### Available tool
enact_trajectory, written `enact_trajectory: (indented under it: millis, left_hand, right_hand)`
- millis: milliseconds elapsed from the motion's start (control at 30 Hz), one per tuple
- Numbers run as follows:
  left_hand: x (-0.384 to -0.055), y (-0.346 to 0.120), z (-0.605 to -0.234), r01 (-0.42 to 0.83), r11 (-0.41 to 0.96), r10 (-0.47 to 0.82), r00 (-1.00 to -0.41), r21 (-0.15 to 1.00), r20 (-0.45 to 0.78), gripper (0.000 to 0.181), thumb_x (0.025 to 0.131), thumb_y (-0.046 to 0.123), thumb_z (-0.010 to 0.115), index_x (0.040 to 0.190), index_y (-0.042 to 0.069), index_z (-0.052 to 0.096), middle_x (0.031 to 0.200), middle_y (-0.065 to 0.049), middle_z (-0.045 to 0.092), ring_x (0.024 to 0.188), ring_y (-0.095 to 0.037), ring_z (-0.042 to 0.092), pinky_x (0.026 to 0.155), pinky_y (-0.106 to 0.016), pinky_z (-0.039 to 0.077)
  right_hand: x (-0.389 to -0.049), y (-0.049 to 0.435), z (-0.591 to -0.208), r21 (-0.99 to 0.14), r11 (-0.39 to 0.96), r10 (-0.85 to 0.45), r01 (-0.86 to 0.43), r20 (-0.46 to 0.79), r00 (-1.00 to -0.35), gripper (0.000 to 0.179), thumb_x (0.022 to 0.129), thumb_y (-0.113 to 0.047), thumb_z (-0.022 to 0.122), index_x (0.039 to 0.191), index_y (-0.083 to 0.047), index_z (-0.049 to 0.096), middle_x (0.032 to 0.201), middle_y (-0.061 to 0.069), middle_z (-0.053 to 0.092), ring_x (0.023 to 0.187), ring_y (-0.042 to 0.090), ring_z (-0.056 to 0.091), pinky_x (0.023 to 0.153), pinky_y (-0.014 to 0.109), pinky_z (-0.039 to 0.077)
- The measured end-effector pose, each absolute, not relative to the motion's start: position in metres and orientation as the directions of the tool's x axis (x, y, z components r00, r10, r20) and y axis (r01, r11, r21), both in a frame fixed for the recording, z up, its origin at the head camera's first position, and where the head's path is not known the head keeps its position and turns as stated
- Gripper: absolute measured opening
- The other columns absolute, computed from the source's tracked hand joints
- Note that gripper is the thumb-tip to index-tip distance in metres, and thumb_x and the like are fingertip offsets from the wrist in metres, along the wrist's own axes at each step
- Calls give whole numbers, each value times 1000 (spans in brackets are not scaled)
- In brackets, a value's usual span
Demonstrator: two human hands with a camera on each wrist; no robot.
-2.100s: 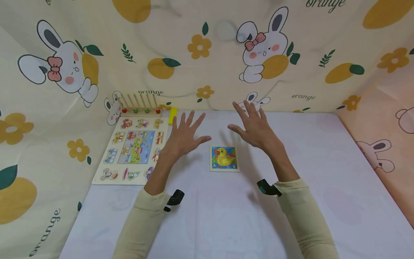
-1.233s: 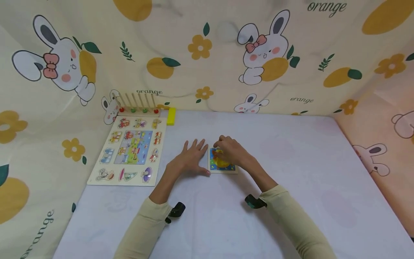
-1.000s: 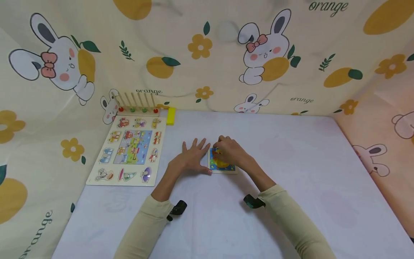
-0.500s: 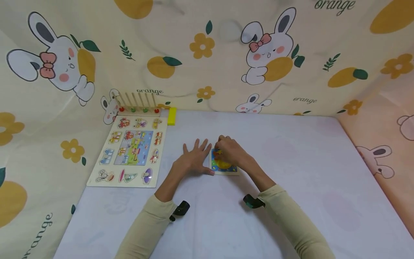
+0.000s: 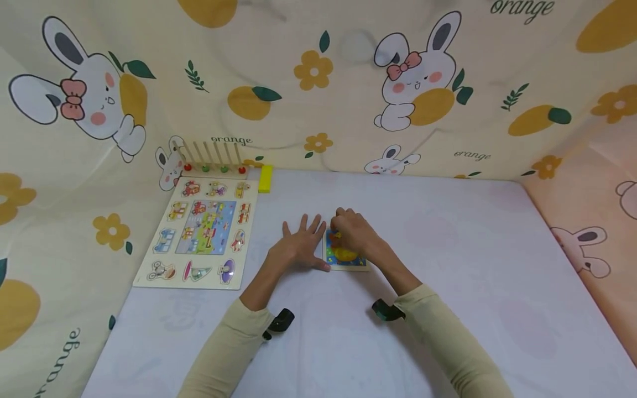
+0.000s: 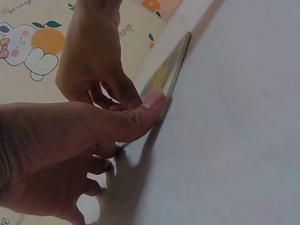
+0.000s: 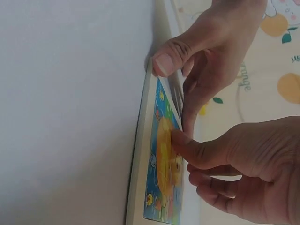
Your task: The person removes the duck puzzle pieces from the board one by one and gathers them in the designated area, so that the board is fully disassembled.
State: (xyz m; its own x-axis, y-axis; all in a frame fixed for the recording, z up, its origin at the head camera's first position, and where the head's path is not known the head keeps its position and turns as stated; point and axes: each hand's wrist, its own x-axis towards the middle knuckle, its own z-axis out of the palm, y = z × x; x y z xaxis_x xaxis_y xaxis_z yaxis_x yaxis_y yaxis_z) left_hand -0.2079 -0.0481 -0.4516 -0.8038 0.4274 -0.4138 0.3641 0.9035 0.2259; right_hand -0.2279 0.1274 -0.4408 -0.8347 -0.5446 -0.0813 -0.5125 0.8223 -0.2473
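A small square duck puzzle [image 5: 346, 256] in a pale wooden frame lies flat mid-table, its upper part hidden by the right hand in the head view. My left hand [image 5: 299, 246] rests beside its left edge with the fingers spread. The left thumb [image 6: 133, 121] touches the near left corner of the frame. Over the top of the puzzle, my right hand [image 5: 355, 231] has its fingers curled down. In the right wrist view the right thumb [image 7: 199, 149] lies on the duck picture, and the curled fingers meet the puzzle near its far edge. Exactly what the right fingertips grip is partly hidden.
To the left lies a larger board puzzle [image 5: 238, 218] with vehicle and toy pieces. Behind it stands a wooden peg rack [image 5: 215, 172] with red and green beads, and a yellow block [image 5: 265, 178] sits beside that. Printed cloth walls [image 5: 343, 121] border the white table [image 5: 448, 265].
Both hands have come down from above the table to the duck puzzle, and the right fingers have curled. Over the last second they have barely moved; the view has shifted slightly.
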Motion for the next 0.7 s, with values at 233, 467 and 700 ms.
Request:
enact_trajectory:
  millis: [233,467,700]
  left_hand:
    - [-204,-46,-451,362,904,426,-807,229,-409,112,88,63,74,169,15,13,179,-9,2,166,-40,2,123,-77,14]
    - [-204,-45,-454,361,903,427,-810,234,-401,113,87,63,75,169,15,14,179,-9,3,166,-40,3,123,-78,14]
    - [-207,-47,-456,364,903,428,-809,229,-402,114,87,64,74,169,15,12,179,-9,1,166,-40,1,123,-78,14]
  right_hand:
    - [-227,129,-443,-265,819,-547,-509,-92,-832,22,84,-15,89,97,-2,77,101,11,65,91,27,57,85,43,54]
    - [-226,130,-446,-273,842,-508,-465,-109,-855,34,85,-18,88,112,-2,75,108,12,65,102,31,61,94,49,55]
    - [-223,126,-446,-266,834,-516,-484,-66,-854,27,84,-17,89,107,-6,81,112,10,68,102,30,59,92,47,52]
